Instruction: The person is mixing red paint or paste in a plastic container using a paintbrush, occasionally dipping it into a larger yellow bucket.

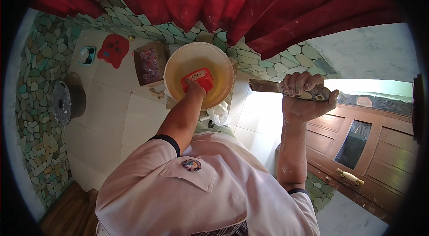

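My left hand (194, 87) reaches down into a round, pale bucket (171, 59) and grips a small red box-shaped container (205, 85) with a pale label. Yellowish liquid or residue shows around the container inside the bucket; its depth I cannot tell. Raised at the right, my right hand (300, 97) is closed around the handle of a flat paintbrush-like tool (265, 86). Its brown flat end points left, and the worn handle end with a hole sticks out near my thumb.
Beside the bucket stands an open cardboard box (142, 67) of clear plastic cups or bottles. A plastic bag (219, 113) lies near my feet. Red curtains (268, 8) hang ahead. A red mat (113, 51) and a dark round drum (67, 101) are at left, a wooden door (321, 126) at right.
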A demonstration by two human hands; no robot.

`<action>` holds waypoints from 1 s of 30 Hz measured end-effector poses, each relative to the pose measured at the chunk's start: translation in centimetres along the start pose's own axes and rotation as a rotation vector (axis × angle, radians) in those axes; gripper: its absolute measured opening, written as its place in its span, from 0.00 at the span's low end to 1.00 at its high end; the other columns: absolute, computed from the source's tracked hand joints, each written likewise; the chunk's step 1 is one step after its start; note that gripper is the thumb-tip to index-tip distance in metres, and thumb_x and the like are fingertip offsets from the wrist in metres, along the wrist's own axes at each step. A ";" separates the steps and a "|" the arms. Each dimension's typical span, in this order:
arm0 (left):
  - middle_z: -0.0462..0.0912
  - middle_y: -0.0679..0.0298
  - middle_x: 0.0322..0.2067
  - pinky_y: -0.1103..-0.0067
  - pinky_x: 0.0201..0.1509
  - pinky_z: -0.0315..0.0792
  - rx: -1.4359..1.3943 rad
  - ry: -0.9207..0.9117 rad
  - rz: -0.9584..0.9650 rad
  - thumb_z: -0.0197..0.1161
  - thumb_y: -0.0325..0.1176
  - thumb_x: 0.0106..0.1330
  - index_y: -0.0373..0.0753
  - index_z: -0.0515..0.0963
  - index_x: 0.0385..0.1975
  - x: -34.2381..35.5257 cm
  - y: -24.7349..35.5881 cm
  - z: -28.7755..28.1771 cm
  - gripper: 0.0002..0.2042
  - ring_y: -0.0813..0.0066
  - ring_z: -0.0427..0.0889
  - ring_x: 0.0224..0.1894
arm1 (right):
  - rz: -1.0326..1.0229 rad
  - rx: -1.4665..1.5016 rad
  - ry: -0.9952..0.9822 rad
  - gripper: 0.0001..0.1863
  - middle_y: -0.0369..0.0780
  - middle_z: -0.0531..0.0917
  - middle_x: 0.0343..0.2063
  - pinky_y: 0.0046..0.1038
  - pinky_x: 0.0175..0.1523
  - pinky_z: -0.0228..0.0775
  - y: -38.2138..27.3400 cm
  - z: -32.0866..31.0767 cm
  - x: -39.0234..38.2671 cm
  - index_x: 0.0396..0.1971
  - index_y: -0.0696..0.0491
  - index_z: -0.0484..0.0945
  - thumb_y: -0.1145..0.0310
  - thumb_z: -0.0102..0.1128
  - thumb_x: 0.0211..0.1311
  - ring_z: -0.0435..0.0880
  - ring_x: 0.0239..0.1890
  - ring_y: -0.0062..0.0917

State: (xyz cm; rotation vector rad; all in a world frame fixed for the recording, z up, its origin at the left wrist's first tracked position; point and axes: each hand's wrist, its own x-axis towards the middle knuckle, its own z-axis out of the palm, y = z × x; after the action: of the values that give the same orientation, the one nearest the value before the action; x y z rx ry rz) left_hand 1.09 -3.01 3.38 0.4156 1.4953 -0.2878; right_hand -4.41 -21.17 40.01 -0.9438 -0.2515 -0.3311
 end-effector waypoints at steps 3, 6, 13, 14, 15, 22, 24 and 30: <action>0.60 0.67 0.65 0.55 0.61 0.59 0.153 0.014 0.044 0.54 0.71 0.50 0.57 0.56 0.65 0.7 0.0 0.2 0.42 0.61 0.64 0.63 | 0.003 0.010 0.023 0.32 0.40 0.67 0.13 0.32 0.23 0.57 0.0 -0.3 0.0 0.18 0.53 0.65 0.39 0.29 0.64 0.62 0.14 0.26; 0.64 0.54 0.60 0.64 0.62 0.63 0.680 0.530 0.479 0.65 0.64 0.47 0.38 0.56 0.62 -3.1 -0.2 1.1 0.48 0.58 0.69 0.58 | 0.003 0.016 0.034 0.32 0.40 0.67 0.13 0.32 0.23 0.58 0.2 -0.5 -0.1 0.18 0.53 0.65 0.39 0.29 0.64 0.63 0.14 0.27; 0.67 0.50 0.55 0.65 0.60 0.67 0.881 -0.297 1.486 0.78 0.42 0.40 0.35 0.57 0.61 -2.9 5.5 -0.6 0.48 0.57 0.71 0.56 | -0.029 0.029 0.039 0.32 0.39 0.67 0.13 0.32 0.24 0.58 -0.4 -0.9 -0.2 0.19 0.53 0.66 0.39 0.29 0.64 0.63 0.15 0.27; 0.68 0.49 0.55 0.66 0.59 0.67 0.743 -0.552 1.444 0.79 0.40 0.38 0.33 0.58 0.60 -2.5 6.2 -0.8 0.47 0.58 0.71 0.56 | -0.023 0.050 0.045 0.32 0.39 0.68 0.13 0.32 0.24 0.58 -0.5 -1.0 -0.2 0.19 0.53 0.66 0.39 0.29 0.64 0.63 0.15 0.27; 0.69 0.49 0.54 0.68 0.60 0.65 0.637 -0.783 1.212 0.78 0.36 0.40 0.33 0.59 0.61 -6.5 5.8 -0.6 0.46 0.58 0.71 0.55 | -0.025 0.053 0.065 0.32 0.39 0.68 0.13 0.32 0.24 0.58 -0.5 -1.6 -0.3 0.19 0.53 0.66 0.39 0.29 0.64 0.63 0.15 0.27; 0.67 0.50 0.57 0.67 0.63 0.62 1.125 -0.813 1.698 0.76 0.35 0.41 0.35 0.61 0.62 -15.4 9.3 -1.7 0.44 0.56 0.67 0.58 | -0.005 0.102 0.066 0.33 0.39 0.68 0.13 0.33 0.25 0.58 0.8 -1.1 -0.1 0.19 0.53 0.66 0.38 0.29 0.63 0.63 0.15 0.28; 0.66 0.51 0.57 0.67 0.62 0.63 1.292 -0.660 1.924 0.77 0.32 0.40 0.33 0.61 0.61 -16.9 9.2 -1.8 0.44 0.57 0.67 0.59 | 0.010 0.116 0.084 0.33 0.39 0.67 0.13 0.33 0.25 0.57 0.9 -1.0 0.1 0.18 0.53 0.65 0.38 0.29 0.63 0.63 0.15 0.28; 0.69 0.53 0.56 0.66 0.61 0.65 1.030 -0.790 1.863 0.75 0.37 0.44 0.36 0.62 0.62 -16.7 9.7 -1.5 0.42 0.57 0.70 0.57 | 0.051 0.166 0.195 0.33 0.37 0.65 0.12 0.31 0.26 0.56 0.7 -0.7 0.7 0.17 0.51 0.65 0.36 0.29 0.62 0.61 0.15 0.26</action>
State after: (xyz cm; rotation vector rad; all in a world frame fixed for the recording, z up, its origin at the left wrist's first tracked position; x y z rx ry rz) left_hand 2.92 5.16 20.86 1.9772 -0.3125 0.3200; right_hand -3.48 -21.48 39.28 -0.7477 -0.0745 -0.3474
